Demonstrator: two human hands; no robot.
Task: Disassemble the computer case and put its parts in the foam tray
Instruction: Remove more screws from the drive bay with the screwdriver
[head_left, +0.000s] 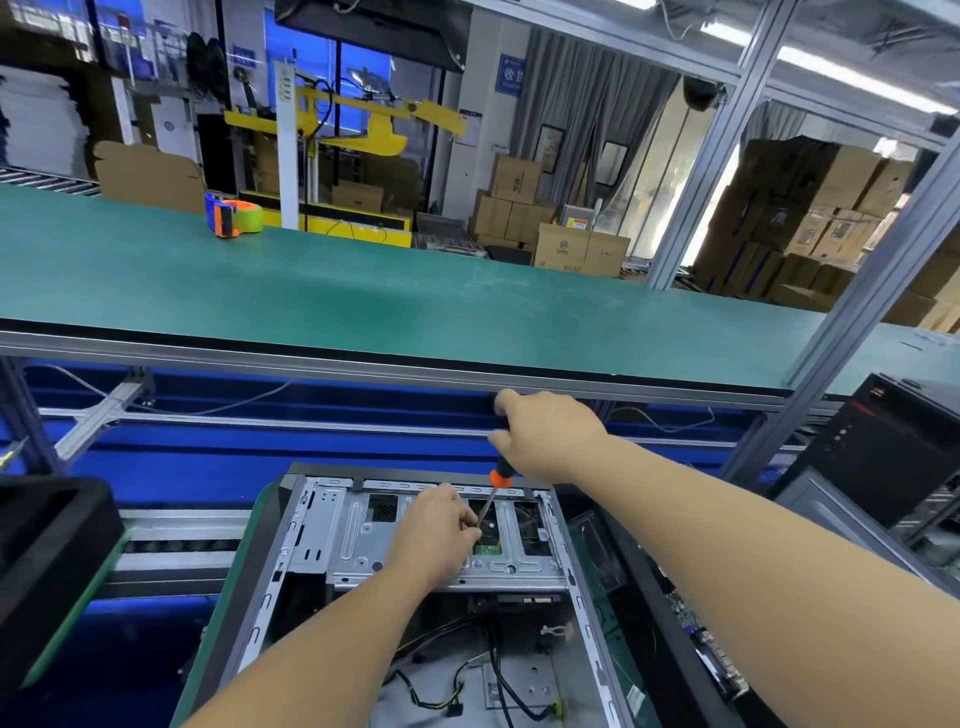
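An open computer case (311, 525) lies on its side in front of me, its silver drive cage (358, 540) facing up and black and yellow cables (457, 691) loose near the bottom. My right hand (545, 434) grips the black and orange handle of a screwdriver (500, 478) above the cage. The shaft slants down to a spot by a small green board (488, 548). My left hand (434, 530) rests on the cage with its fingertips pinched around the screwdriver's tip. A black foam tray (47, 540) sits at the left edge.
A green shelf (363, 296) runs across above the bench, with an orange and blue tape dispenser (234, 214) on it. A second black computer tower (883, 447) stands at the right. An aluminium post (841, 332) rises at the right. Cardboard boxes are stacked behind.
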